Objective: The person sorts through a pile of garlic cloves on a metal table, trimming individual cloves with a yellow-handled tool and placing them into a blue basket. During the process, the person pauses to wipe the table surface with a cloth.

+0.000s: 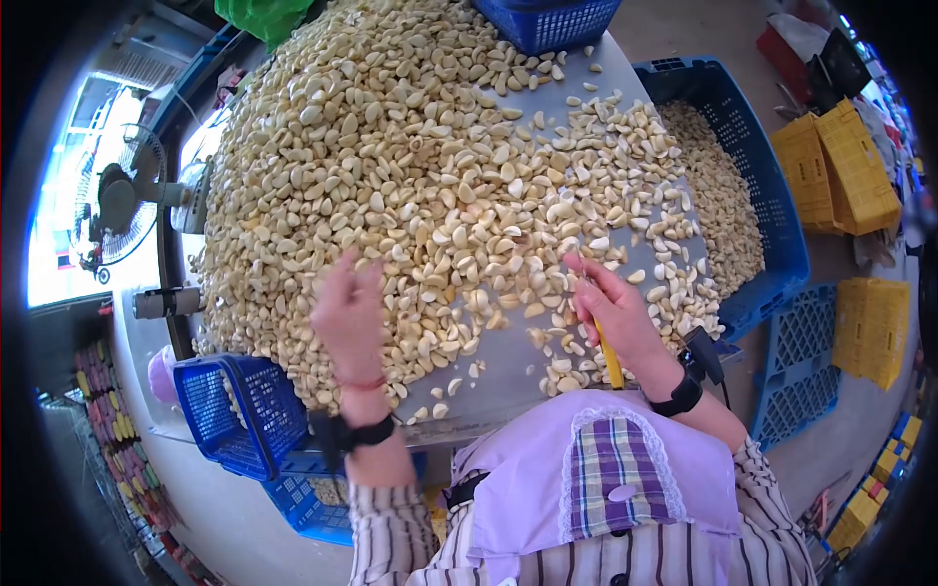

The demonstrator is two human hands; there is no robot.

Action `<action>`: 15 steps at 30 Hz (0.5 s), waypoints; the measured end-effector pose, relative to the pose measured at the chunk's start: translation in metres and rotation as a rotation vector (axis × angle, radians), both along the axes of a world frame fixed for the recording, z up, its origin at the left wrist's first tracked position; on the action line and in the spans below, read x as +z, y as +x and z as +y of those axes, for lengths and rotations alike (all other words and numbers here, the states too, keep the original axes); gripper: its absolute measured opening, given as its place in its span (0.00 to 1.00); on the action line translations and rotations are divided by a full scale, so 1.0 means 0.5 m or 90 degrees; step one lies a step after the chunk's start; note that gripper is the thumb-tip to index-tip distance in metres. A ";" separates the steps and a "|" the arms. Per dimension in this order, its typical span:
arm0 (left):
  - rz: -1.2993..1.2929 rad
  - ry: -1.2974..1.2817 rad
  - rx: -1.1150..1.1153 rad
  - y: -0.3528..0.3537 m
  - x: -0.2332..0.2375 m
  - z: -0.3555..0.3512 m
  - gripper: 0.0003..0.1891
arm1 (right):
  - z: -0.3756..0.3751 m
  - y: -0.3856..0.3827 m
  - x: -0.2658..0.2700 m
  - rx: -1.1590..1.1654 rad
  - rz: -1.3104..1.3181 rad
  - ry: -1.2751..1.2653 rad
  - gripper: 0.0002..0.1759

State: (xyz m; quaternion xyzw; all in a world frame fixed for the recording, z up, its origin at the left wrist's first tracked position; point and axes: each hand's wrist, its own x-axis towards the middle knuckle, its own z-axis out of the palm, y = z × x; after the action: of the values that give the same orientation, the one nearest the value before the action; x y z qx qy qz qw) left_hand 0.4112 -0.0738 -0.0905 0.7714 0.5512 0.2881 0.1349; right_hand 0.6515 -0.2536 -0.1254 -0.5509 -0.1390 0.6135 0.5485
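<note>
- Right hand [618, 311], centre right: closed around a yellow-handled tool [610, 359], fingertips among the garlic cloves [410, 166].
- Left hand [349, 311], centre left: fingers curled into the heap's edge. Whether it grips a clove cannot be told.
- Cloves: heaped on the steel desk [503, 391], centre to top.
- Blue basket [230, 410]: lower left.
- Blue crate [782, 234]: right.
- Risk: stray cloves by the desk's lower edge could roll off if brushed.

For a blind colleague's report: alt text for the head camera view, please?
A person's left hand and right hand, the right gripping a yellow-handled tool, reach into a heap of pale peeled garlic cloves on a grey table flanked by blue plastic baskets.
</note>
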 end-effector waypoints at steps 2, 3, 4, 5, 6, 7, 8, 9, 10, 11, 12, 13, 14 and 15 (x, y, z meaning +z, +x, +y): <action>0.076 -0.053 -0.088 0.101 -0.048 0.002 0.15 | -0.004 -0.001 0.008 -0.002 -0.017 -0.005 0.24; 0.187 -0.063 -0.135 0.134 -0.072 0.008 0.14 | -0.005 -0.001 0.015 0.010 -0.033 -0.005 0.24; 0.299 -0.071 -0.182 0.152 -0.092 0.012 0.14 | -0.008 0.000 0.020 0.022 -0.048 -0.004 0.23; 0.297 -0.068 -0.186 0.152 -0.108 0.014 0.14 | -0.012 0.000 0.015 0.011 -0.035 -0.003 0.24; 0.243 -0.036 -0.199 0.153 -0.120 0.016 0.13 | -0.013 0.001 0.014 0.003 -0.038 0.000 0.24; 0.189 -0.005 -0.214 0.152 -0.131 0.018 0.11 | -0.015 0.002 0.014 0.004 -0.043 0.004 0.24; 0.189 -0.006 -0.223 0.150 -0.126 0.014 0.11 | -0.019 0.002 0.013 0.006 -0.045 0.005 0.24; 0.089 -0.200 -0.182 0.144 -0.118 0.007 0.09 | -0.020 0.002 0.010 0.003 -0.049 0.007 0.24; -0.011 -0.391 -0.134 0.136 -0.114 0.001 0.08 | -0.020 -0.001 0.006 -0.002 -0.047 0.004 0.24; -0.210 -0.511 -0.148 0.125 -0.121 -0.007 0.06 | -0.019 -0.006 0.001 0.012 -0.066 0.003 0.25; -0.208 -0.515 -0.150 0.116 -0.117 -0.022 0.06 | -0.018 -0.012 -0.001 0.026 -0.085 0.002 0.27; -0.299 -0.543 -0.151 0.108 -0.106 -0.041 0.06 | -0.015 -0.018 0.003 0.024 -0.085 -0.003 0.27; -0.393 -0.569 -0.152 0.103 -0.094 -0.060 0.07 | -0.013 -0.023 0.014 0.071 -0.142 0.044 0.28; -0.435 -0.554 -0.179 0.106 -0.078 -0.082 0.08 | -0.010 -0.025 0.024 0.119 -0.201 0.092 0.29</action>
State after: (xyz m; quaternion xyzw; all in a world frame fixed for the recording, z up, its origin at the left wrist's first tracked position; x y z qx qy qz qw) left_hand 0.4642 -0.1150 -0.1296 0.5736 0.4364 0.2471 0.6477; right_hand 0.6388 -0.2586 -0.1132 -0.5844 -0.3174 0.5560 0.4986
